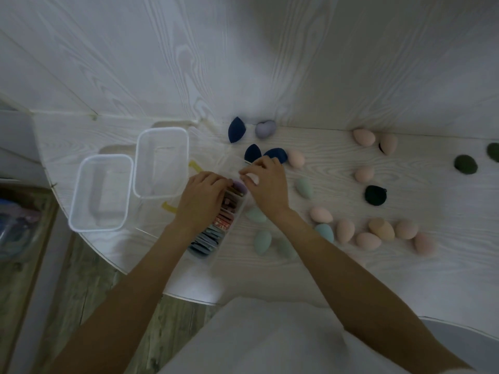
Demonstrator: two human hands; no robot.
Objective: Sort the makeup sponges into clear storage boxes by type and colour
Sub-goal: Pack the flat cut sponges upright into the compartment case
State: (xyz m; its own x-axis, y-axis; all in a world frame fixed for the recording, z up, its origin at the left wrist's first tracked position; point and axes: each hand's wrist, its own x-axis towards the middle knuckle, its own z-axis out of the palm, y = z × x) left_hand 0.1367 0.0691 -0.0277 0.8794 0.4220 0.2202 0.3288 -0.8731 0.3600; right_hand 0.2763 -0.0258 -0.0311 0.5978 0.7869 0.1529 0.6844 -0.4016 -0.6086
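Our left hand [203, 197] presses a lilac sponge [239, 187] into the filled box [216, 228]; our right hand [266, 182] has a curled grip on a pale sponge [253, 178].

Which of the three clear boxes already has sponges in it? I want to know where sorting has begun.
The long narrow box under both hands: it holds a row of flat sponges. The two wider boxes to its left show nothing inside.

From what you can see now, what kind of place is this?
Probably a room at home, not a workshop: a white wood-grain table pushed against a matching panelled wall, wood-look flooring below, and makeup sponges spread out beside clear storage boxes.
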